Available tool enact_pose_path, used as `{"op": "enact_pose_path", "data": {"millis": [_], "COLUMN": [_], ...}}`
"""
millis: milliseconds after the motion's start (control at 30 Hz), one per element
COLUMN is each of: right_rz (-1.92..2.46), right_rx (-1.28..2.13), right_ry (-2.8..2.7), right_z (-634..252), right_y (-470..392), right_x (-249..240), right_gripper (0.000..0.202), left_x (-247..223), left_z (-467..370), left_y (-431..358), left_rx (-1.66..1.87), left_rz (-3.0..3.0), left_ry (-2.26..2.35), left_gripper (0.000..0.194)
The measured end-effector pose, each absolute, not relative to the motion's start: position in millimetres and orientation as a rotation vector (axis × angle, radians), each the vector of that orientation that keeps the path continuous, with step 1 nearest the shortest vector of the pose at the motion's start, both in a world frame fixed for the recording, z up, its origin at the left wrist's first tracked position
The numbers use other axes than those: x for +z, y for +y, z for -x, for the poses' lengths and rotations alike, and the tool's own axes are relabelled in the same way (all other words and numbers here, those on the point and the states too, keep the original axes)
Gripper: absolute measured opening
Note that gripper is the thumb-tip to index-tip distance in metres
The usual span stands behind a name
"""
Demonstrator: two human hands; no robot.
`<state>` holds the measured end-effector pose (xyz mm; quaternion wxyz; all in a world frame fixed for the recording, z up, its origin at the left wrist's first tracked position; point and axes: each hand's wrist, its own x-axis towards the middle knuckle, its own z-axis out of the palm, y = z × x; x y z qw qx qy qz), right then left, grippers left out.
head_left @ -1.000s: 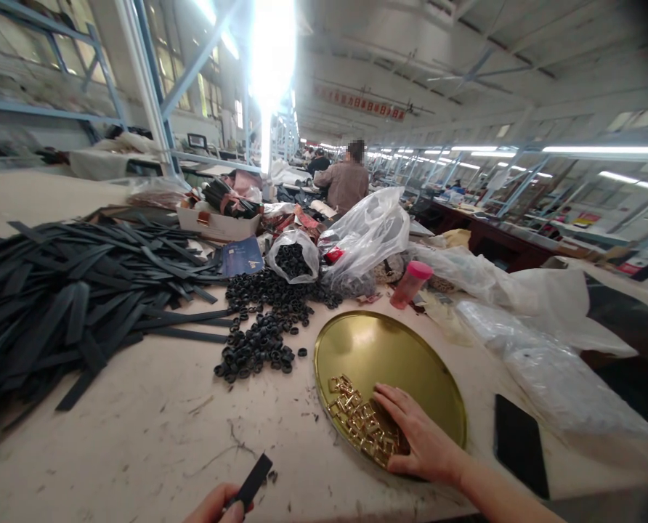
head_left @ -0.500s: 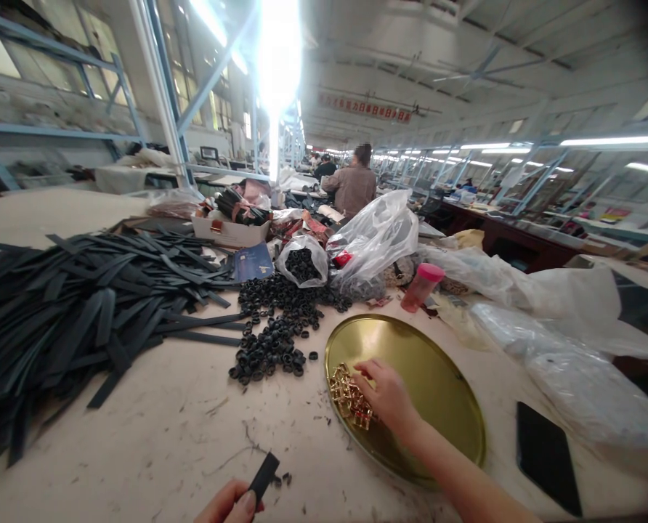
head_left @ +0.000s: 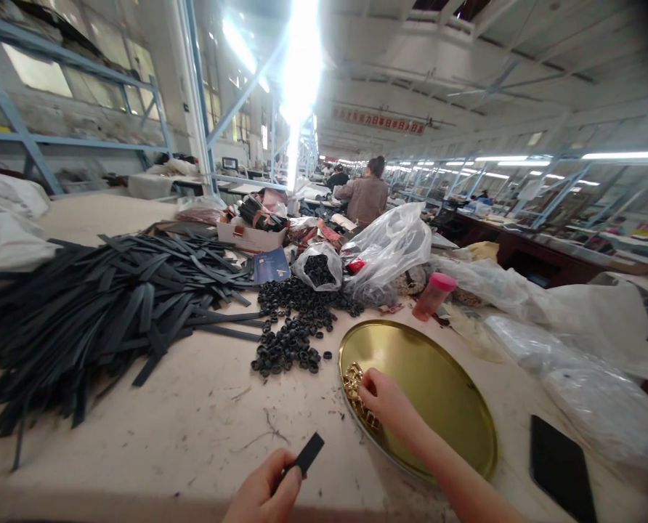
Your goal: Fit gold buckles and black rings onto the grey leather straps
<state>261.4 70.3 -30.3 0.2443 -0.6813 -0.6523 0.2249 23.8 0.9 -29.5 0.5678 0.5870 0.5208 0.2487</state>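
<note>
Near the table's front edge, my left hand (head_left: pixel 266 487) pinches a black strip (head_left: pixel 309 452) between thumb and fingers, its end pointing up and to the right. My right hand (head_left: pixel 383 396) is over the left part of a round gold tray (head_left: pixel 438 378), fingers drawn together at a small pile of gold metal buckles (head_left: pixel 352 378). Whether a buckle is between those fingertips is hidden. Small black loops (head_left: pixel 285 345) lie heaped left of the tray, some inside a clear plastic bag (head_left: pixel 332 270).
Many long black strips (head_left: pixel 111 312) cover the table's left side. A pink-lidded jar (head_left: pixel 434 296) stands behind the tray. A black phone-like slab (head_left: pixel 561 465) lies at right, near plastic-wrapped stuff (head_left: pixel 590 385). A person (head_left: pixel 368 196) sits farther back.
My right hand's fingers have closed in on the buckles. My left hand has come up and to the right with the strip. The whole view has shifted slightly.
</note>
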Motion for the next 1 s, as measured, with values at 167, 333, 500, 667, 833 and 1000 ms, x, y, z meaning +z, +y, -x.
{"op": "enact_pose_path", "data": {"millis": [167, 333, 500, 667, 833, 1000], "right_rz": [1.644, 1.374, 1.254, 1.179, 1.198, 1.287], "right_rx": [1.07, 1.61, 1.655, 1.604, 1.539, 1.374], "right_ry": [-1.689, -1.222, -0.998, -0.831, -0.896, -0.905], "right_z": [-221.4, -193.7, -180.7, -167.5, -154.2, -152.5], "right_y": [39.5, 18.8, 13.8, 8.8, -2.0, -5.7], "right_x": [-14.0, -7.9, -14.0, -27.2, -40.8, -49.3], "right_gripper": [0.018, 0.035, 0.029, 0.028, 0.028, 0.033], "left_x": [-19.3, -23.6, -26.7, -26.3, -21.7, -19.9], "left_z": [-39.2, -30.6, -19.9, -19.2, -22.1, -24.8], "left_y": [10.7, 4.4, -4.5, -7.3, -6.8, -5.8], "left_rx": [0.569, 0.517, 0.556, 0.577, 0.624, 0.621], "left_rz": [-1.603, -1.702, -1.679, -1.69, -1.679, -1.515], "left_ry": [1.343, 1.491, 1.491, 1.438, 1.314, 1.24], "left_gripper": [0.018, 0.018, 0.019, 0.02, 0.022, 0.017]}}
